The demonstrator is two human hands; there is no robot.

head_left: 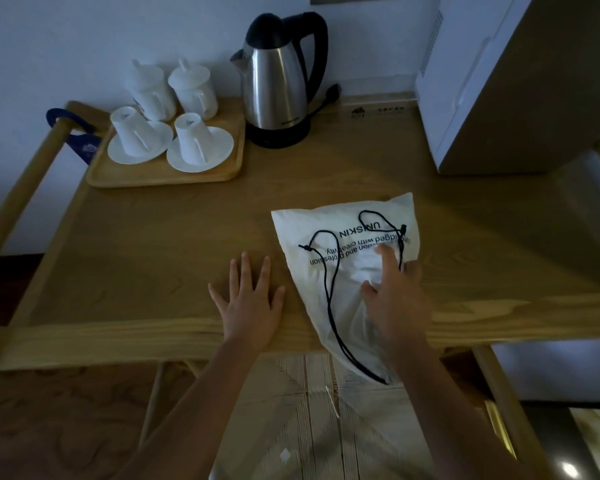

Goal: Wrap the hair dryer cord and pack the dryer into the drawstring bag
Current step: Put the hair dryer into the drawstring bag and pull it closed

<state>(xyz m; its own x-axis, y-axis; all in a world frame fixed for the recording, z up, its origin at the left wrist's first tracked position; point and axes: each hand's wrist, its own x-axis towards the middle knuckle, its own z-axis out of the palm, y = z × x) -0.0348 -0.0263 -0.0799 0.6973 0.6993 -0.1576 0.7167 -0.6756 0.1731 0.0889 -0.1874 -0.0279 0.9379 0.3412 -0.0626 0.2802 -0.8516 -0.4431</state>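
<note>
A white drawstring bag [333, 237] with dark printed text lies on the wooden table [153, 244], bulging, its lower end hanging over the front edge. Its dark drawstring [329, 303] loops loosely across the top of the bag. My right hand [394, 299] rests on the bag's middle, fingers spread and pressing the fabric. My left hand [248, 301] lies flat on the table just left of the bag, fingers apart, holding nothing. No hair dryer or its cord is visible.
A steel electric kettle [278, 81] stands at the back centre. A wooden tray [160, 174] with several white cups and saucers sits back left. A white appliance [465, 81] stands back right. A wooden rail [25, 188] runs along the left side.
</note>
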